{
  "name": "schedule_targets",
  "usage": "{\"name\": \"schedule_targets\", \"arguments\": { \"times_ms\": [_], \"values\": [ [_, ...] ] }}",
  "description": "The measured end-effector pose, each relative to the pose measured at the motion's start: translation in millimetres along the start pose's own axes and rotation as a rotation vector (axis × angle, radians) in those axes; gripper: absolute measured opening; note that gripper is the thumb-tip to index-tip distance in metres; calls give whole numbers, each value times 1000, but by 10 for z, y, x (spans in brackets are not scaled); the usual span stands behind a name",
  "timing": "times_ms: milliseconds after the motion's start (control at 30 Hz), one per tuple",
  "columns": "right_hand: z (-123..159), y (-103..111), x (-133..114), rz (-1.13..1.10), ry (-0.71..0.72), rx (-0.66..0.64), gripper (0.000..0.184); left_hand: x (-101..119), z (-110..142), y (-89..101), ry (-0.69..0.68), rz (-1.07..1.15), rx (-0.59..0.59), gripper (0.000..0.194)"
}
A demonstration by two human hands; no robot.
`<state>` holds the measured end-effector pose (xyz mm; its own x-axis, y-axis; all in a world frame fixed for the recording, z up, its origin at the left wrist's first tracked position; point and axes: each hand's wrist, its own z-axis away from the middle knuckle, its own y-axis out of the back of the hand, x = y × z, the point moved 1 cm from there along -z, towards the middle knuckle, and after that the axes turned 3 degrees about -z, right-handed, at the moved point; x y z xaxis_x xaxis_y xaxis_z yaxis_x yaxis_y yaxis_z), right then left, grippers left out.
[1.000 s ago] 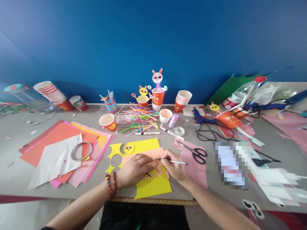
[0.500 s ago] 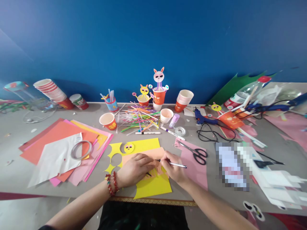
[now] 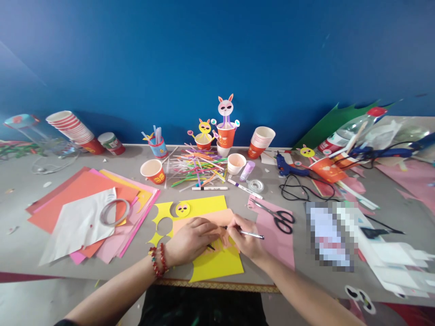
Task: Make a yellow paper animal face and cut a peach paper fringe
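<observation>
My right hand (image 3: 247, 237) grips a slim pen (image 3: 254, 235), its dark tip at a sheet of peach paper (image 3: 219, 217). Flat on that paper lies my left hand (image 3: 193, 240), fingers stretched toward the pen. A thin black piece (image 3: 211, 247) pokes out below its fingers; its kind is unclear. The peach sheet rests on yellow paper (image 3: 217, 270) with round cut-outs along its left side. A yellow disc with a drawn face (image 3: 182, 209) sits at the peach sheet's upper left. Whatever is under my left palm is hidden.
Black scissors (image 3: 283, 221) lie on pink paper to the right. Behind are markers (image 3: 210, 188), clear tape (image 3: 255, 185), a glue stick (image 3: 248, 170), loose colourful strips (image 3: 199, 165), paper cups (image 3: 153, 171) and a blue glue gun (image 3: 288, 166). Coloured sheets (image 3: 78, 190) with a tape roll (image 3: 115, 212) are left.
Both hands, the pen and the papers look practically the same as before. Only the camera view has shifted very slightly.
</observation>
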<state>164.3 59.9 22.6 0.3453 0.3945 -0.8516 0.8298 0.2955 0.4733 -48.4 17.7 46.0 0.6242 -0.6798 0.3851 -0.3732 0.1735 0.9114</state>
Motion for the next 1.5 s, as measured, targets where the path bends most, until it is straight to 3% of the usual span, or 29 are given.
{"name": "schedule_targets", "arguments": {
  "times_ms": [1500],
  "values": [
    [14, 21, -3, -142, -1, -40, 25, -3, 1, 8, -13, -34, 18, 39]
  ]
}}
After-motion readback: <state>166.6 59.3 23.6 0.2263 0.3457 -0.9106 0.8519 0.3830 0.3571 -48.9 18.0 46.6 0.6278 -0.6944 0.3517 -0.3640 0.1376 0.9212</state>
